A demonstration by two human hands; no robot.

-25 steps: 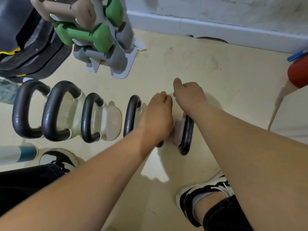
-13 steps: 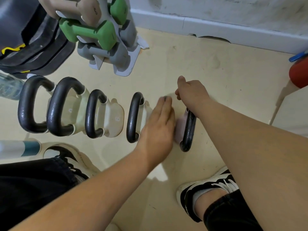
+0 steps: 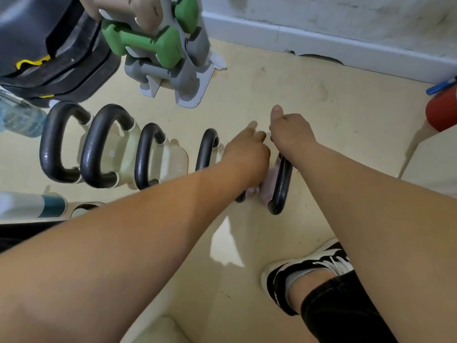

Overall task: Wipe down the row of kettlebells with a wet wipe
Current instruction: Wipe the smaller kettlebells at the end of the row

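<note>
Several kettlebells with black handles stand in a row on the beige floor. The leftmost kettlebell and its two neighbours have cream bodies. At the right end of the row is a pink kettlebell, and my right hand grips the top of its handle with the thumb raised. My left hand presses against its left side, between it and the fourth kettlebell, with fingers curled and one pointing forward. No wet wipe shows; the left palm is hidden.
A grey dumbbell rack with a green dumbbell stands behind the row. Black weight plates and a water bottle are at the far left. A red object is at the right edge, and my right shoe is near.
My left hand slid back and forth along the pink kettlebell's side, flattening then curling again. My right hand kept its grip on the handle. The view shifted slightly.
</note>
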